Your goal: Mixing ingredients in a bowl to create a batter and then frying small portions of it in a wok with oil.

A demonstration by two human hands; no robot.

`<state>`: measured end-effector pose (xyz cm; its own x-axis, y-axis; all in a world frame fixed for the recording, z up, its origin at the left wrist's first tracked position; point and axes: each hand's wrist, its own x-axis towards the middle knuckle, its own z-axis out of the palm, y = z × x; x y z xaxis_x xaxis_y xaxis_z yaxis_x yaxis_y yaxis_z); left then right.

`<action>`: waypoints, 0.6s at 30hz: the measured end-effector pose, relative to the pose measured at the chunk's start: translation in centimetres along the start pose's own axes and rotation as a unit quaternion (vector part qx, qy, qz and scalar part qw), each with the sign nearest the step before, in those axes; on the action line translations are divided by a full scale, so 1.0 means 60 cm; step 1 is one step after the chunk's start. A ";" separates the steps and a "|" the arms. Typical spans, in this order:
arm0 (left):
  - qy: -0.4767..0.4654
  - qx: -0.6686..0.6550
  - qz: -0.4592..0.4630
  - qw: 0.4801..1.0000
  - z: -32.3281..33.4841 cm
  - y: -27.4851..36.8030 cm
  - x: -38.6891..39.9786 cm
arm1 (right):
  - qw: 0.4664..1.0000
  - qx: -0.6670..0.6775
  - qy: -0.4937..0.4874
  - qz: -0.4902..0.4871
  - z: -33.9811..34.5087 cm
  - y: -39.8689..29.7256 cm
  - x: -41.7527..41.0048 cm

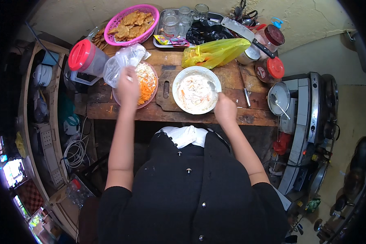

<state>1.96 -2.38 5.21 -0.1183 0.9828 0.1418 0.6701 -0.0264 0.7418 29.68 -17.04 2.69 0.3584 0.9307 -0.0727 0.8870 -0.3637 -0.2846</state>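
A white bowl (196, 90) with pale batter and orange shreds stands on a wooden cutting board (166, 99). My right hand (226, 110) is closed at the bowl's right rim on the handle of a metal spoon (212, 86), whose head rests in the batter. My left hand (128, 87), blurred, is over the left side of a pink bowl (156, 94) of shredded carrot (146, 91) and chopped white vegetable (145, 73). Just behind that hand lies a clear plastic bag (113, 71); whether the fingers hold anything is unclear.
Behind are a pink basket (155, 23) of fried fritters, a tray (158, 26) with glass mugs, and a yellow bag (216, 53). A cleaver (238, 29) lies near jars at the back right. A knife (247, 97) is right of the bowl; a lidded pitcher (93, 59) stands left.
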 end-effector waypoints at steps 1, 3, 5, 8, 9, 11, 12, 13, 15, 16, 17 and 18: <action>-0.046 -0.010 0.011 0.999 0.049 -0.060 -0.033 | 1.000 0.021 -0.018 -0.013 0.016 -0.011 -0.002; -0.261 -0.035 -0.040 0.964 0.078 -0.011 -0.096 | 0.997 0.061 -0.004 -0.046 0.052 -0.019 -0.004; -0.333 -0.060 -0.067 0.939 0.104 -0.011 -0.123 | 0.988 0.114 0.037 -0.099 0.039 -0.053 -0.018; -0.278 -0.077 -0.046 0.956 0.125 -0.020 -0.142 | 0.984 0.055 -0.086 -0.149 0.024 -0.055 -0.045; -0.301 -0.060 -0.061 0.950 0.115 -0.004 -0.139 | 0.984 0.054 -0.086 -0.148 0.023 -0.046 -0.041; -0.323 -0.042 -0.076 0.942 0.112 0.003 -0.136 | 0.988 0.010 -0.088 -0.126 0.019 -0.016 -0.023; -0.339 -0.055 -0.076 0.936 0.111 0.002 -0.136 | 0.991 0.021 -0.064 -0.115 0.016 -0.009 -0.012; -0.354 -0.067 -0.077 0.929 0.111 0.000 -0.136 | 0.991 0.022 -0.065 -0.117 0.019 -0.010 -0.005; -0.351 -0.091 -0.081 0.929 0.120 0.000 -0.138 | 0.995 0.045 0.004 -0.086 0.029 -0.013 0.004; -0.348 -0.115 -0.083 0.927 0.125 0.003 -0.139 | 0.995 0.053 0.001 -0.088 0.036 -0.022 0.000; -0.348 -0.115 -0.082 0.927 0.130 0.006 -0.140 | 0.995 0.049 -0.033 -0.081 0.042 -0.031 -0.009; -0.346 -0.135 -0.129 0.919 0.133 0.011 -0.142 | 0.992 0.070 -0.038 -0.102 0.042 -0.033 -0.016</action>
<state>9.26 -9.28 -0.72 0.3099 0.8412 -0.4432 0.4685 0.2704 0.8410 26.85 -17.11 0.94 0.1485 0.9863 -0.0713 0.8872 -0.1647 -0.4310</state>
